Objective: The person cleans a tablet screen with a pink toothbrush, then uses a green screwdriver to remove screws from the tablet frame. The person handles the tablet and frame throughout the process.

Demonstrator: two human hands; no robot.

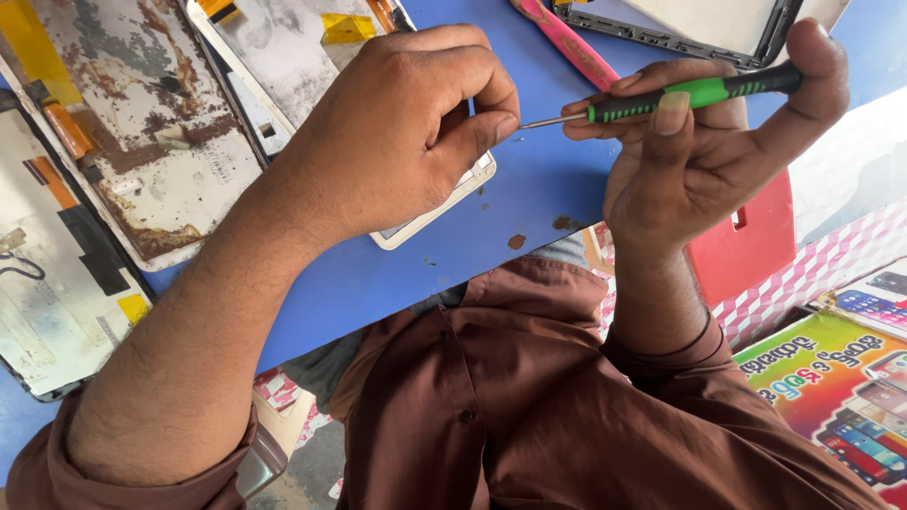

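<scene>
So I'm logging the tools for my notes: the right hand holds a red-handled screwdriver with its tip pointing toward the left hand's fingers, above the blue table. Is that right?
Not quite: the screwdriver handle is green and black, not red, as the head view shows. The rest stands: the right hand holds it with its tip pointing toward the left hand fingers, above the blue table.

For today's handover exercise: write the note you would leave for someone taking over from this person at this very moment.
Left hand: curled, fingertips pinched at the screwdriver's metal tip; whether it holds a screw is too small to tell.
Right hand: holds the green-and-black screwdriver level above the blue table.
White device panel lies under the left hand, other opened panels to its left, pink tool behind.
Done: panels lie open. Left: cannot tell.
</scene>
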